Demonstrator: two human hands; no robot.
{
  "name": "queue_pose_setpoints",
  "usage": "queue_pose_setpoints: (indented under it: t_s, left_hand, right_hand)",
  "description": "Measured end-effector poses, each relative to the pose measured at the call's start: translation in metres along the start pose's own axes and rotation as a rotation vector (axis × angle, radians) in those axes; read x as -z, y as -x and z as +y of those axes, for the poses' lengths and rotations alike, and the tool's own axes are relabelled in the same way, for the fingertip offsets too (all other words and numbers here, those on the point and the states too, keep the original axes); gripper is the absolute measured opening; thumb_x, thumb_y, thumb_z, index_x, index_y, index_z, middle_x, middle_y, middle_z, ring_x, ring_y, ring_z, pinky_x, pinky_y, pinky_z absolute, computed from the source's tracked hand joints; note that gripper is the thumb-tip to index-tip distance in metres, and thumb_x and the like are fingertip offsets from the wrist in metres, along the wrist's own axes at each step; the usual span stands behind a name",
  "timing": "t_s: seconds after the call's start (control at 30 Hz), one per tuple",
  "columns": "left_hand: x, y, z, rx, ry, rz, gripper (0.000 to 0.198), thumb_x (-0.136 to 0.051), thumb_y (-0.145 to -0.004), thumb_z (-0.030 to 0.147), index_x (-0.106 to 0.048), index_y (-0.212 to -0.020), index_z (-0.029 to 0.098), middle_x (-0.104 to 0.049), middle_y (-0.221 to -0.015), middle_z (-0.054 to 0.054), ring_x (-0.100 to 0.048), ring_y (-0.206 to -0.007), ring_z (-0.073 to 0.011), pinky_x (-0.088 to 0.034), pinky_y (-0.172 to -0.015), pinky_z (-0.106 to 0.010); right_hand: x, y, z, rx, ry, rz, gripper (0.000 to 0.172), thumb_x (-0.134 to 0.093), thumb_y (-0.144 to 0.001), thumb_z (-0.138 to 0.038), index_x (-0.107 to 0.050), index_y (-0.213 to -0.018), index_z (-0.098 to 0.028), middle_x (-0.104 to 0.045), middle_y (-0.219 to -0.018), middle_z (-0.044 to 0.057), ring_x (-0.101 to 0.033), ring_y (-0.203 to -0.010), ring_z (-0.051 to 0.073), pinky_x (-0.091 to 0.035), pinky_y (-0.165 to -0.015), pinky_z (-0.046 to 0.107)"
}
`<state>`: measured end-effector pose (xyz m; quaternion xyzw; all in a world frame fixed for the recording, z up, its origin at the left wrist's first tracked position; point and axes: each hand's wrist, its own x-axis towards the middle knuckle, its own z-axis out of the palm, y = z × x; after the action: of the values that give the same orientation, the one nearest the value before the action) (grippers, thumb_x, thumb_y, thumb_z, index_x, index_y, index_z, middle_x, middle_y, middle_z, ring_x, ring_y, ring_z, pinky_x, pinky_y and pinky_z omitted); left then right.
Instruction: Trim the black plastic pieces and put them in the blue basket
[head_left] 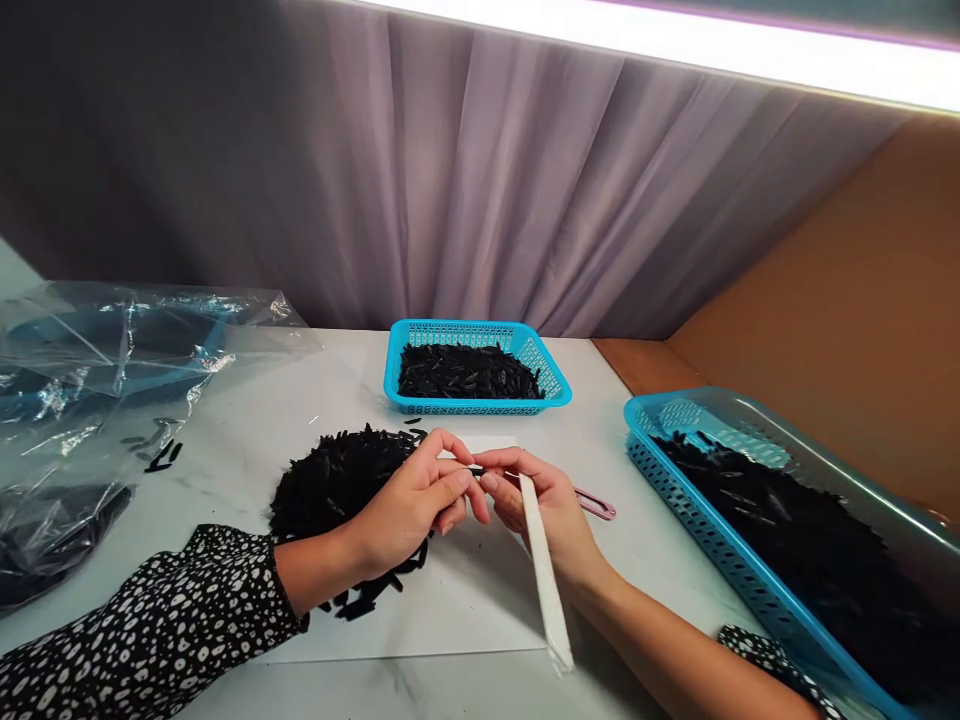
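My left hand (pixel 424 492) is closed in a pinch on a small black strip-like piece (pixel 477 471). Its fingertips meet those of my right hand (pixel 546 505) at this piece, above a white sheet (pixel 480 610). My right hand is closed too, with a long white stick-like strip (pixel 546 580), apparently wrapped, slanting down from between its fingers. Behind that hand a slim pink looped handle (pixel 598 505) sticks out to the right; whether the hand grips it I cannot tell. A heap of black pieces (pixel 337 475) lies beside and partly under my left hand.
A blue basket (pixel 480 408) with black pieces stands at the back. A larger blue basket (pixel 694 510), heaped with black pieces and partly under clear plastic, is at right. A clear plastic bag (pixel 127 370) covers the left side. Loose pieces (pixel 165 457) lie by it.
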<state>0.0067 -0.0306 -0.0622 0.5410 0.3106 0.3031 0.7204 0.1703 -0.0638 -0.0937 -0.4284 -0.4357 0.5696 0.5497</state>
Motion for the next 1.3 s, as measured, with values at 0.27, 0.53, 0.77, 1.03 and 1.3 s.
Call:
queue_pose_setpoints:
  t_s: [0.27,0.53,0.77,1.03,1.3]
  left_hand:
    - [-0.001,0.001,0.001,0.008,0.069,-0.018,0.026,-0.062,-0.089,0.040,-0.044,-0.093,0.022,-0.068,-0.071,0.001,-0.039,-0.049,-0.0073,-0.024,-0.051,-0.025]
    - [0.001,-0.003,0.001,0.114,0.073,0.113,0.022,-0.067,-0.085,0.033,-0.054,-0.093,0.018,-0.068,-0.081,-0.002,-0.040,-0.054,-0.0069,-0.023,-0.052,-0.025]
    - [0.002,-0.003,0.000,0.133,0.080,0.142,0.027,-0.064,-0.084,0.029,-0.053,-0.106,0.018,-0.071,-0.089,-0.006,-0.043,-0.054,-0.0075,-0.023,-0.052,-0.025]
    - [0.004,-0.003,0.001,0.109,0.048,0.121,0.027,-0.066,-0.085,0.040,-0.053,-0.093,0.018,-0.070,-0.071,-0.002,-0.035,-0.047,-0.0057,-0.020,-0.051,-0.025]
    - [0.006,-0.003,0.003,0.134,0.060,0.101,0.024,-0.062,-0.090,0.038,-0.061,-0.101,0.017,-0.057,-0.062,0.004,-0.034,-0.048,-0.0054,-0.021,-0.052,-0.024]
  right_hand:
    - [0.001,0.001,0.001,0.056,0.043,0.059,0.028,-0.080,-0.074,-0.047,-0.076,-0.082,-0.020,-0.056,-0.059,-0.001,-0.040,-0.051,0.011,-0.027,-0.044,0.023]
    - [0.006,-0.004,0.009,0.014,-0.037,0.101,0.036,-0.079,-0.073,-0.052,-0.069,-0.070,-0.018,-0.043,-0.049,-0.007,-0.022,-0.043,0.006,-0.015,-0.043,0.024]
    - [0.004,-0.003,0.005,0.039,-0.085,0.127,0.038,-0.075,-0.078,-0.051,-0.060,-0.066,-0.019,-0.060,-0.063,-0.001,-0.024,-0.043,0.006,-0.019,-0.041,0.023]
    - [0.001,-0.002,0.000,0.047,-0.089,0.136,0.037,-0.076,-0.077,-0.050,-0.058,-0.066,-0.019,-0.058,-0.064,-0.002,-0.026,-0.043,0.005,-0.018,-0.039,0.022]
    - [0.004,-0.002,0.004,0.036,-0.106,0.116,0.036,-0.076,-0.078,-0.049,-0.060,-0.067,-0.018,-0.055,-0.060,-0.003,-0.026,-0.042,0.004,-0.018,-0.041,0.022]
